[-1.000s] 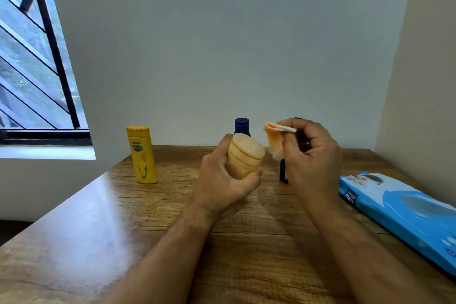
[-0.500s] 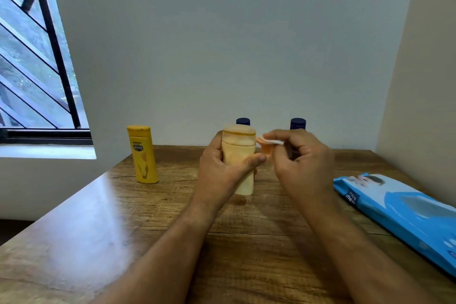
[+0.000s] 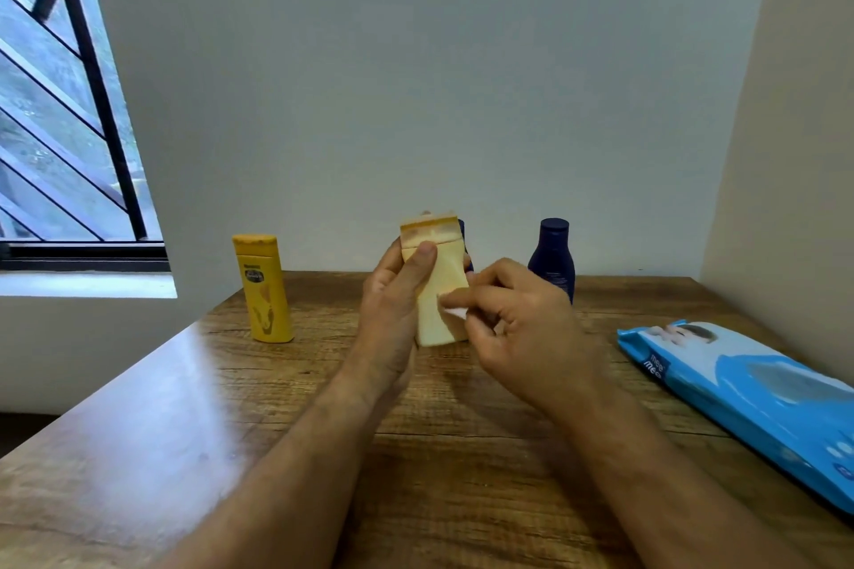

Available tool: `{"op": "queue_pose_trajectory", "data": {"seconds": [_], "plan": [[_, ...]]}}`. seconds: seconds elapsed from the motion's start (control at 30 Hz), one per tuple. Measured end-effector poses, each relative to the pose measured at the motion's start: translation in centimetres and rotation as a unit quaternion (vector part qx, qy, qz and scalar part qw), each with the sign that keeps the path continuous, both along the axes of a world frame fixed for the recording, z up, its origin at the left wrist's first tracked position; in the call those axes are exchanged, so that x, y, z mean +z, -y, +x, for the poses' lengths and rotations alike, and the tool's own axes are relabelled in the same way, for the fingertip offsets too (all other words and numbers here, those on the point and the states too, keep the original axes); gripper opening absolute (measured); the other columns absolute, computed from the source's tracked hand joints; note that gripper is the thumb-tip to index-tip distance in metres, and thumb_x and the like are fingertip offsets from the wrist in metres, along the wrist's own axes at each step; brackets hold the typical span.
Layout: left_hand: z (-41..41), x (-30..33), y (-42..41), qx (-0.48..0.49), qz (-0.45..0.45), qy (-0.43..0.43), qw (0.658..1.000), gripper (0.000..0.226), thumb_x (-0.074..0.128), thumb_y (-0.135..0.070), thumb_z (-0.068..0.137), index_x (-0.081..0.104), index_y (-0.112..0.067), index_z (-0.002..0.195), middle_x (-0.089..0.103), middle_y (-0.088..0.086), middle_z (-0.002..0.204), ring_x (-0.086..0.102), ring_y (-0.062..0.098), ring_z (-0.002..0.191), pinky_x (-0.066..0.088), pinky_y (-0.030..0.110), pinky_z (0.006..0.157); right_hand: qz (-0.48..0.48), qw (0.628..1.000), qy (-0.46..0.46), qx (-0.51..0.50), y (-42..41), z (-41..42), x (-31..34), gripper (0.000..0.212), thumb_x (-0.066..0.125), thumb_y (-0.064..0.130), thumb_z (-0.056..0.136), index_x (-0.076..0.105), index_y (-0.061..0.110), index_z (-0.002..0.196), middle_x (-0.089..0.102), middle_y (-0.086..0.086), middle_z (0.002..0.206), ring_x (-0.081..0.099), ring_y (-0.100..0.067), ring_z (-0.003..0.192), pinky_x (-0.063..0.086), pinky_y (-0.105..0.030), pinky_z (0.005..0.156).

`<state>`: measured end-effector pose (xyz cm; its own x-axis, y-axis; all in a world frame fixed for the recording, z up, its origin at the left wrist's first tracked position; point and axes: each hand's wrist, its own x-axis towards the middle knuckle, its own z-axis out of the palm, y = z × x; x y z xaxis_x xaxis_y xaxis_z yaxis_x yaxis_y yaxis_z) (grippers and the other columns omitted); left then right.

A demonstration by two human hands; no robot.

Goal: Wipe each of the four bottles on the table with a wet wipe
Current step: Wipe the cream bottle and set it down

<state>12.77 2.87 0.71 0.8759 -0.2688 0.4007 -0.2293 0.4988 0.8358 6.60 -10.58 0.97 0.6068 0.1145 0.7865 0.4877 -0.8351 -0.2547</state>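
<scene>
My left hand grips a pale cream bottle upright above the wooden table, thumb across its front below the cap. My right hand pinches a small white wet wipe and presses it against the bottle's lower right side. A yellow bottle stands at the back left. A dark blue bottle stands at the back right. Another dark blue bottle is mostly hidden behind the cream one.
A blue pack of wet wipes lies along the table's right edge. Walls close the back and right sides. A barred window is at the left.
The cream bottle went from tilted toward me to upright and turned its flat side forward. My right hand came down from near the cap and now holds the wipe on the bottle's lower body.
</scene>
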Motion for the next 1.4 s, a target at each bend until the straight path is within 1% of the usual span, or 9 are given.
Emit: {"op": "queue_pose_trajectory", "data": {"seconds": [0.17,0.43,0.6,0.7,0.8,0.93,1.07,1.23,1.4], "plan": [[-0.8,-0.5,0.8,-0.04,0.051,-0.016,0.998,0.045,0.041,-0.047,0.103,0.073,-0.017,0.114,0.075,0.013,0.104,0.071,0.025,0.096,0.055,0.044,0.085,0.06,0.987,0.141,-0.058,-0.1,0.1,0.4,0.025,0.066,0.011,0.087,0.073,0.014,0.111,0.061,0.002,0.098,0.052,0.0,0.087,0.042,-0.001,0.079],[0.5,0.2,0.0,-0.036,-0.058,-0.083,0.994,0.059,0.043,-0.053,0.101,0.064,-0.003,0.125,0.07,0.019,0.107,0.067,0.029,0.098,0.054,0.044,0.092,-0.021,0.998,-0.025,0.047,-0.6,0.4,-0.1,0.022,0.069,0.021,0.089,0.075,0.02,0.11,0.061,0.008,0.095,0.06,-0.007,0.086,0.054,-0.018,0.074],[-0.1,-0.7,1.0,-0.045,-0.004,-0.055,0.997,0.051,0.037,-0.046,0.106,0.079,-0.017,0.102,0.074,0.013,0.102,0.071,0.023,0.096,0.055,0.04,0.089,0.024,0.996,0.083,-0.022,-0.4,0.1,0.1,0.023,0.065,0.016,0.088,0.075,0.018,0.108,0.062,0.003,0.095,0.057,-0.004,0.086,0.048,-0.007,0.079],[-0.8,-0.9,1.6,-0.05,0.026,-0.043,0.997,0.047,0.037,-0.043,0.106,0.08,-0.024,0.103,0.075,0.012,0.104,0.07,0.024,0.101,0.05,0.048,0.099,0.079,0.986,0.14,-0.049,-0.2,0.3,0.4,0.024,0.068,0.009,0.087,0.075,0.016,0.109,0.062,0.002,0.095,0.055,-0.003,0.081,0.042,-0.003,0.076],[-0.5,-0.7,1.4,-0.041,0.006,-0.049,0.998,0.047,0.038,-0.045,0.106,0.075,-0.017,0.112,0.074,0.012,0.102,0.07,0.023,0.097,0.054,0.042,0.091,0.048,0.996,0.07,0.003,-0.3,0.0,0.2,0.026,0.07,0.011,0.086,0.074,0.019,0.11,0.06,0.007,0.094,0.054,0.0,0.081,0.043,-0.001,0.074],[0.4,-0.5,0.7,-0.029,-0.041,-0.087,0.995,0.059,0.043,-0.053,0.101,0.061,-0.007,0.133,0.07,0.019,0.114,0.068,0.029,0.103,0.055,0.043,0.093,-0.03,0.997,-0.039,0.064,-0.9,-0.2,0.1,0.027,0.07,0.014,0.085,0.075,0.025,0.109,0.059,0.011,0.095,0.057,-0.004,0.088,0.054,-0.016,0.076],[0.2,-0.5,0.8,-0.037,-0.033,-0.07,0.996,0.058,0.04,-0.05,0.103,0.06,-0.006,0.133,0.068,0.019,0.112,0.067,0.028,0.102,0.056,0.04,0.09,-0.021,0.999,0.01,0.035,-0.8,-0.1,0.1,0.025,0.068,0.015,0.086,0.075,0.025,0.107,0.061,0.008,0.094,0.058,-0.005,0.086,0.053,-0.016,0.077],[-0.8,-0.6,1.3,-0.066,0.032,-0.011,0.997,0.043,0.035,-0.045,0.105,0.067,-0.028,0.128,0.072,0.012,0.118,0.067,0.026,0.109,0.052,0.048,0.097,0.094,0.985,0.138,-0.037,-0.4,-0.1,0.6,0.024,0.065,0.012,0.09,0.073,0.016,0.111,0.064,0.002,0.097,0.055,0.001,0.084,0.044,-0.003,0.076],[-0.6,-0.4,1.0,-0.065,-0.006,-0.016,0.998,0.045,0.037,-0.046,0.104,0.069,-0.02,0.122,0.072,0.013,0.107,0.068,0.026,0.101,0.055,0.043,0.09,0.046,0.994,0.094,0.007,-0.5,-0.3,0.4,0.021,0.07,0.01,0.085,0.075,0.016,0.104,0.061,0.006,0.095,0.054,0.0,0.082,0.045,-0.004,0.075]]}}
